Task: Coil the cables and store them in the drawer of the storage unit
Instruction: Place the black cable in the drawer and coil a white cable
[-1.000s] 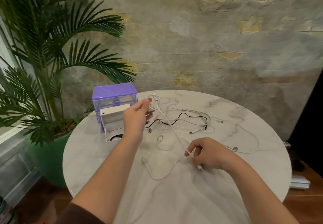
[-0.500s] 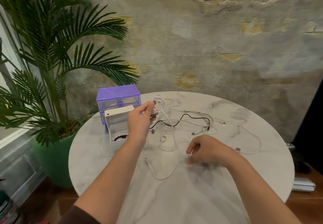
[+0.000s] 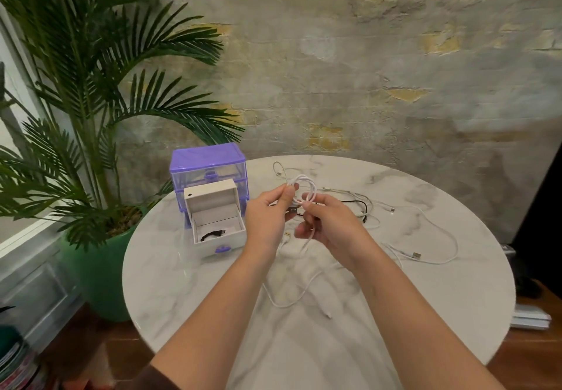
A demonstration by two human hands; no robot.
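Currently both hands meet above the marble table (image 3: 182,298), just right of the storage unit (image 3: 209,166). Left hand (image 3: 267,222) pinches the white cable coil (image 3: 302,190) between thumb and fingers. Right hand (image 3: 328,225) pinches the same cable at the coil's lower edge, its tail trailing down onto the table. Drawer (image 3: 217,231) pulled out of the unit, a black cable (image 3: 213,234) inside. Loose cables (image 3: 365,207) lie right of the unit, beyond the hands.
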